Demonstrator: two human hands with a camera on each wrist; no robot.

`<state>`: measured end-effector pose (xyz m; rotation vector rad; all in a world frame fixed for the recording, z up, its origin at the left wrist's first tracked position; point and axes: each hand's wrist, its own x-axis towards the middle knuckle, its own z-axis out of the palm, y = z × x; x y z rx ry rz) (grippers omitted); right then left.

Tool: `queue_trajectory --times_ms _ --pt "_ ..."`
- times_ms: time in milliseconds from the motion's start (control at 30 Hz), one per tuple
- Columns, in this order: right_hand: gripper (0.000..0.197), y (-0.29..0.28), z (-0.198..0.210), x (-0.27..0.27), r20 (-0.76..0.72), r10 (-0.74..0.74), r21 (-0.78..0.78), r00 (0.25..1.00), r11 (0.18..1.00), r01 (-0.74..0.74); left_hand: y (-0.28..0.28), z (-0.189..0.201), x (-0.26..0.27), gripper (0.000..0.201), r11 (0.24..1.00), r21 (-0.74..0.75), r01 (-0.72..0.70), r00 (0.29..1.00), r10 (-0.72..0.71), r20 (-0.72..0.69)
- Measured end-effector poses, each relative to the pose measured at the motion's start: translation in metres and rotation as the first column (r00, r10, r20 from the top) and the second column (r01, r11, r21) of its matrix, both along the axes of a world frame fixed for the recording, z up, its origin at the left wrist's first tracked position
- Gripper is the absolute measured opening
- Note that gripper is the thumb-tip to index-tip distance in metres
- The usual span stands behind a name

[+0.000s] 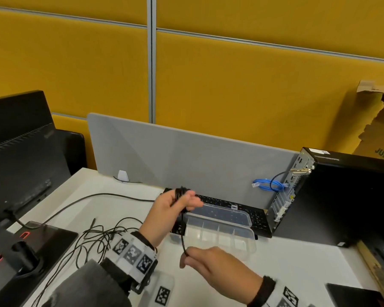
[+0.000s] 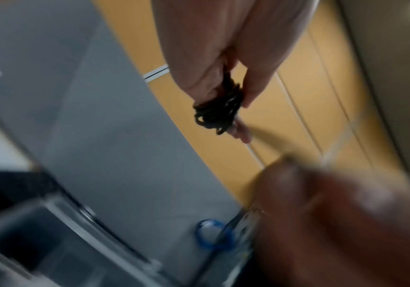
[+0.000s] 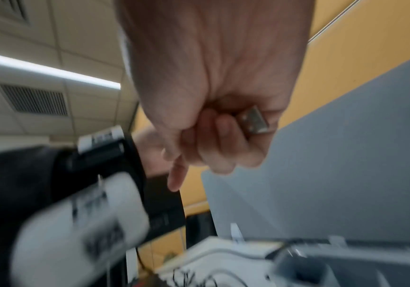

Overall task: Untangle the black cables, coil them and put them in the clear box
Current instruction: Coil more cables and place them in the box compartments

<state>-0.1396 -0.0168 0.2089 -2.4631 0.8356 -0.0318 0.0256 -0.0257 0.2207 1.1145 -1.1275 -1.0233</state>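
My left hand [image 1: 164,209] is raised above the desk and grips a small coil of black cable [image 1: 181,194] wound round its fingers; the left wrist view shows the coil [image 2: 219,114] bunched between thumb and fingers [image 2: 257,85]. From the coil a short length of cable [image 1: 182,235] drops to my right hand [image 1: 200,260], which pinches its end. In the right wrist view its curled fingers [image 3: 223,136] hold the silver USB plug [image 3: 254,121]. The clear box [image 1: 242,247] stands open just behind both hands, its lid [image 1: 222,216] tipped back. A tangle of black cables [image 1: 98,238] lies at the left.
The lid lies back over a black keyboard [image 1: 259,220]. A PC tower [image 1: 341,196] with a blue cable [image 1: 268,185] stands at the right, a monitor [image 1: 20,151] and its base [image 1: 49,238] at the left. A grey divider [image 1: 186,156] closes the back.
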Motion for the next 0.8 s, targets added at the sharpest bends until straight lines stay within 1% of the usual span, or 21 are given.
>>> queue_trajectory --times_ms 33,67,100,133,167,200,233,267,300,333,367,433,500,533,567,633,667,700,733,767,800 --pt "0.027 0.000 0.006 0.001 0.060 -0.015 -0.065 0.998 0.998 0.019 0.002 -0.007 0.000 0.019 1.000 0.023 0.007 0.971 -0.012 0.240" --pt "0.026 -0.002 0.013 0.001 0.144 -0.052 -0.143 0.988 0.987 0.073 0.005 -0.011 0.000 0.022 0.996 0.071 0.055 0.916 -0.079 0.394" --pt "0.028 -0.009 0.017 -0.002 0.244 -0.090 -0.201 0.966 0.969 0.141 0.008 -0.014 0.001 0.030 0.982 0.127 0.137 0.884 -0.179 0.433" --pt "0.029 -0.016 0.020 -0.006 0.345 -0.127 -0.219 0.930 0.953 0.211 0.011 -0.015 0.000 0.040 0.953 0.180 0.244 0.891 -0.294 0.346" --pt "0.027 -0.023 0.021 -0.010 0.413 -0.166 -0.197 0.895 0.944 0.266 0.015 -0.013 -0.001 0.048 0.908 0.215 0.360 0.896 -0.401 0.190" --pt "0.023 -0.027 0.020 -0.012 0.454 -0.202 -0.136 0.868 0.947 0.292 0.018 -0.009 -0.001 0.053 0.866 0.219 0.449 0.882 -0.469 0.047" --pt "0.019 -0.029 0.018 -0.013 0.468 -0.215 -0.059 0.857 0.960 0.273 0.020 -0.007 -0.001 0.053 0.840 0.198 0.505 0.861 -0.506 -0.048" --pt "0.021 -0.029 0.015 -0.013 0.462 -0.196 0.012 0.865 0.977 0.214 0.022 -0.006 0.000 0.046 0.822 0.164 0.545 0.838 -0.538 -0.088" --pt "0.028 -0.026 0.013 -0.013 0.449 -0.165 0.066 0.878 0.986 0.151 0.022 -0.007 0.001 0.033 0.806 0.130 0.577 0.817 -0.570 -0.091" --pt "0.034 -0.023 0.010 -0.013 0.428 -0.140 0.098 0.893 0.989 0.108 0.023 -0.007 0.001 0.020 0.792 0.112 0.600 0.800 -0.596 -0.066" --pt "0.035 -0.021 0.009 -0.013 0.421 -0.122 0.109 0.899 0.990 0.084 0.024 -0.008 0.002 0.012 0.785 0.112 0.609 0.792 -0.609 -0.040" --pt "0.029 -0.023 0.006 -0.014 0.388 -0.127 0.080 0.913 0.991 0.103 0.025 -0.011 0.001 0.012 0.793 0.155 0.589 0.805 -0.593 -0.024" --pt "0.036 -0.026 0.004 -0.015 0.332 -0.127 0.023 0.935 0.992 0.127 0.027 -0.012 -0.003 0.014 0.821 0.192 0.538 0.839 -0.544 -0.025" --pt "0.041 -0.026 0.004 -0.016 0.306 -0.126 -0.001 0.944 0.991 0.133 0.028 -0.012 -0.005 0.014 0.839 0.201 0.506 0.857 -0.515 -0.008" --pt "0.041 -0.025 0.005 -0.016 0.305 -0.135 -0.009 0.943 0.989 0.145 0.028 -0.011 -0.007 0.014 0.862 0.207 0.463 0.878 -0.478 0.032" --pt "0.020 -0.024 0.006 -0.016 0.346 -0.183 -0.002 0.920 0.981 0.196 0.028 -0.009 -0.011 0.015 0.918 0.197 0.344 0.909 -0.378 0.176" --pt "0.014 -0.024 0.007 -0.016 0.373 -0.209 0.004 0.904 0.975 0.224 0.027 -0.009 -0.012 0.016 0.949 0.170 0.267 0.898 -0.309 0.313" --pt "0.016 -0.024 0.008 -0.015 0.398 -0.235 0.007 0.887 0.967 0.253 0.027 -0.009 -0.013 0.016 0.973 0.115 0.198 0.846 -0.229 0.481" --pt "0.018 -0.023 0.009 -0.015 0.411 -0.257 0.009 0.875 0.961 0.278 0.027 -0.009 -0.013 0.017 0.982 0.068 0.174 0.763 -0.178 0.622" --pt "0.018 -0.022 0.011 -0.016 0.412 -0.274 0.015 0.869 0.956 0.294 0.027 -0.010 -0.012 0.020 0.982 0.051 0.182 0.699 -0.165 0.695" --pt "0.019 -0.021 0.014 -0.016 0.406 -0.281 0.041 0.869 0.956 0.290 0.027 -0.010 -0.011 0.024 0.975 0.077 0.210 0.658 -0.199 0.726"
